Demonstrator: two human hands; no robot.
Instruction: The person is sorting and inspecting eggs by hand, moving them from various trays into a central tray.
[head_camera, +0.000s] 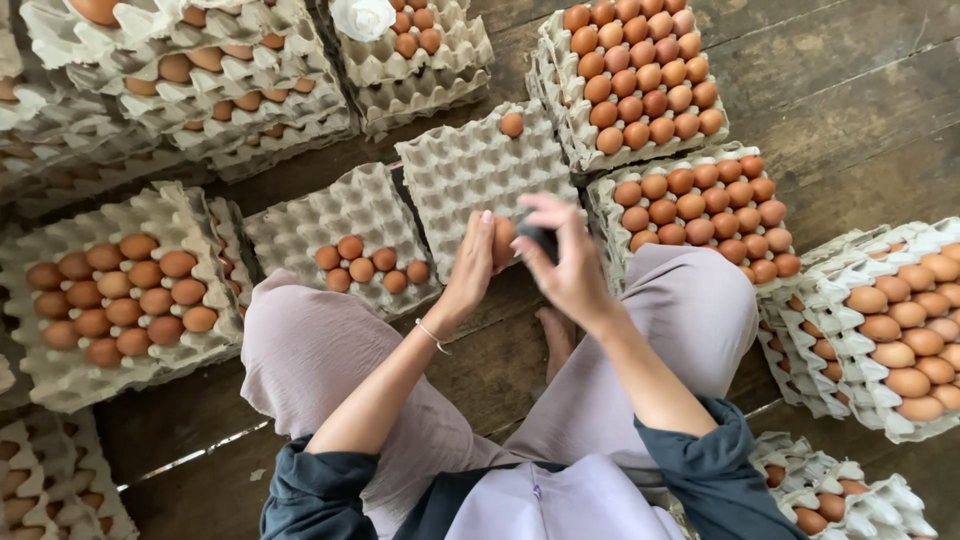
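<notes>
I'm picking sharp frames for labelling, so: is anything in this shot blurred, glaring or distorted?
Head view: the right hand and the small dark object it holds are motion-blurred; the left hand with its brown egg is only slightly soft. The grey cardboard egg trays and dark wooden floor are sharp under even, soft light, without glare. Edges bow slightly, as from a wide lens.

Egg trays ring the wooden floor (850, 90): a full tray (640, 75) top right, a near-empty tray (480, 170) with one lone egg (512, 124), a half-filled tray (110, 300) left, stacked trays (190, 80) top left.
</notes>
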